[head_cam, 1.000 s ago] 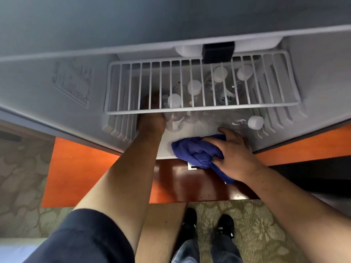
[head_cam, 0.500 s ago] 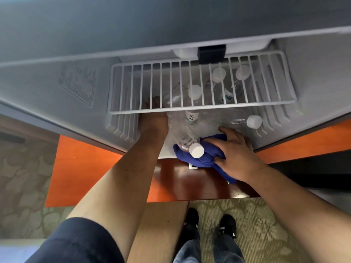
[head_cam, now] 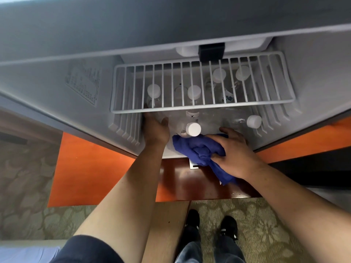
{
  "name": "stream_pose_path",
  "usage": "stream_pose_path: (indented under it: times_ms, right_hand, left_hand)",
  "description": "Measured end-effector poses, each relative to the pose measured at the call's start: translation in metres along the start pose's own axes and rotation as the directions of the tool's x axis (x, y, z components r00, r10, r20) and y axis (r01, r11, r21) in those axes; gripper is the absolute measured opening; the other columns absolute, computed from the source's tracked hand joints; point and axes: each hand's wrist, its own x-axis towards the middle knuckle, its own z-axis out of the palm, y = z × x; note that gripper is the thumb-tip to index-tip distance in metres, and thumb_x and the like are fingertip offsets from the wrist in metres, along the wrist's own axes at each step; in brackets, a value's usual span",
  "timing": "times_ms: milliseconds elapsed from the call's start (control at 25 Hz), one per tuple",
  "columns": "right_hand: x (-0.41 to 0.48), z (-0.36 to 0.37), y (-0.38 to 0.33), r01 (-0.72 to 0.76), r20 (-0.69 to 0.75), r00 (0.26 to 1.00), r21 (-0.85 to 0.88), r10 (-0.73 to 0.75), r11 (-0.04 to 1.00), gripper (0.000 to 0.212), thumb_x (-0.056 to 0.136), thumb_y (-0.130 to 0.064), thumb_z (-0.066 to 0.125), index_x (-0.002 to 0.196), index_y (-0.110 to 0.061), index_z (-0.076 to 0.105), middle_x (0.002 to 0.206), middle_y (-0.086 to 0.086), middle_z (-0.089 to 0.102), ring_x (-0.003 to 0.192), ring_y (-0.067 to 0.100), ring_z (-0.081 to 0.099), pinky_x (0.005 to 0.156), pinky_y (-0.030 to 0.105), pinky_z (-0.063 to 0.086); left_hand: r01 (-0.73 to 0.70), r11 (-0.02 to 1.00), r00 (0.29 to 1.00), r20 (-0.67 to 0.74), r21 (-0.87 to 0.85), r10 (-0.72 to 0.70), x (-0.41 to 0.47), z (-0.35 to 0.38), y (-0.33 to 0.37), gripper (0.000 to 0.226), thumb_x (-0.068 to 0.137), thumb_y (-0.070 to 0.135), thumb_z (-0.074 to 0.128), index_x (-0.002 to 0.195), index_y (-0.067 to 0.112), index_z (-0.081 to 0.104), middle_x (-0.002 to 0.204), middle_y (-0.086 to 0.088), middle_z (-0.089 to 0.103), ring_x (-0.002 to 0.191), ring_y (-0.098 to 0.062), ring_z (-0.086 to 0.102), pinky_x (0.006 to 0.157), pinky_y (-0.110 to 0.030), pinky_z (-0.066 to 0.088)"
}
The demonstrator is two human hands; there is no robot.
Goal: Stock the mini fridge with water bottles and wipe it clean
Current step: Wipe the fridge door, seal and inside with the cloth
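At frame centre the left hand [head_cam: 155, 128] reaches into the mini fridge [head_cam: 313, 82], thumb and palm against a clear water bottle [head_cam: 178, 124]; its fingers run under the wire shelf [head_cam: 203, 109], so their curl cannot be told. The right hand [head_cam: 237, 154] presses a bunched blue cloth [head_cam: 199, 149] on the fridge floor, fingers curled round it. Since half a second ago the bottle, then tilted outward over the cloth, stands nearer upright, and another white cap shows under the shelf's left part. Other bottles behind the wires are blurred.
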Motion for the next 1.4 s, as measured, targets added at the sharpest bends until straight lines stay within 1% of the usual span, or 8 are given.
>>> stream_pose_path:
  times_ms: [160,280,480,920,1040,1160,1240,1400]
  right_hand:
    - [0.001,-0.002,0.000,0.006,-0.021,1.000,0.008,-0.006,1.000,0.062,0.090,-0.033,0.068,0.147,-0.046,0.046,0.160,0.004,0.030,0.148,0.030,0.027,0.120,0.051,0.026]
    - [0.001,-0.004,-0.001,0.015,-0.033,0.999,-0.002,-0.016,1.000,0.062,0.090,-0.031,0.068,0.147,-0.045,0.047,0.160,0.004,0.030,0.148,0.028,0.027,0.121,0.050,0.025]
    - [0.002,-0.006,0.001,0.024,-0.036,0.999,0.019,-0.023,1.000,0.062,0.090,-0.030,0.068,0.146,-0.046,0.048,0.159,0.002,0.031,0.148,0.027,0.028,0.120,0.049,0.026]
    - [0.003,-0.010,-0.001,0.046,-0.105,0.994,0.091,-0.036,0.995,0.061,0.087,-0.026,0.071,0.143,-0.044,0.053,0.138,0.005,0.049,0.130,0.032,0.048,0.111,0.050,0.039]
    - [0.004,-0.009,-0.002,0.063,-0.130,0.990,0.111,-0.048,0.992,0.062,0.084,-0.023,0.072,0.140,-0.043,0.055,0.133,0.006,0.053,0.126,0.034,0.051,0.109,0.051,0.041]
    - [0.005,-0.008,-0.003,0.076,-0.149,0.987,0.110,-0.059,0.991,0.063,0.083,-0.023,0.073,0.139,-0.043,0.055,0.130,0.008,0.055,0.123,0.035,0.054,0.107,0.051,0.043]
    - [0.006,-0.007,-0.002,0.079,-0.151,0.987,0.110,-0.062,0.991,0.063,0.082,-0.024,0.072,0.139,-0.044,0.055,0.129,0.008,0.056,0.122,0.034,0.055,0.106,0.049,0.045]
    - [0.009,-0.006,-0.003,0.077,-0.152,0.986,0.096,-0.062,0.992,0.062,0.082,-0.030,0.070,0.139,-0.045,0.054,0.125,0.007,0.058,0.119,0.033,0.057,0.104,0.048,0.047]
  left_hand:
    - [0.067,0.988,0.997,-0.025,-0.136,-0.071,0.006,0.010,-0.004,0.073,0.094,0.012,0.068,0.156,0.008,0.031,0.152,-0.013,0.051,0.138,-0.028,0.051,0.115,-0.036,0.039]
    - [0.128,0.983,0.991,-0.019,-0.133,-0.132,0.026,0.021,-0.011,0.057,0.091,0.022,0.065,0.144,0.004,0.051,0.139,-0.017,0.061,0.131,-0.034,0.057,0.112,-0.041,0.043]
    - [0.188,0.978,0.975,-0.100,-0.085,-0.196,0.035,0.024,0.002,0.048,0.103,0.027,0.057,0.148,0.010,0.050,0.150,-0.010,0.053,0.140,-0.026,0.047,0.108,-0.020,0.030]
    - [0.049,0.985,0.991,-0.117,-0.163,-0.069,0.010,0.009,0.010,0.043,0.100,0.020,0.060,0.141,0.008,0.057,0.143,-0.013,0.060,0.136,-0.029,0.052,0.112,-0.029,0.038]
    - [0.241,0.916,0.961,-0.051,-0.322,-0.271,-0.015,-0.002,0.016,0.049,0.096,0.004,0.050,0.144,0.011,0.050,0.136,-0.009,0.062,0.125,-0.030,0.058,0.106,-0.035,0.045]
    - [0.180,0.889,0.972,-0.060,-0.421,-0.225,-0.045,-0.015,0.024,0.040,0.093,0.000,0.047,0.131,0.010,0.055,0.118,0.003,0.060,0.109,-0.018,0.059,0.087,-0.010,0.045]
    - [0.131,0.889,0.983,-0.057,-0.438,-0.173,-0.052,-0.021,0.033,0.035,0.093,0.008,0.048,0.128,0.012,0.057,0.114,0.005,0.062,0.107,-0.015,0.058,0.078,-0.008,0.043]
    - [0.073,0.936,0.991,-0.084,-0.346,-0.108,-0.027,-0.020,0.043,0.044,0.100,0.021,0.057,0.144,0.016,0.054,0.144,-0.003,0.060,0.132,-0.019,0.054,0.108,-0.025,0.040]
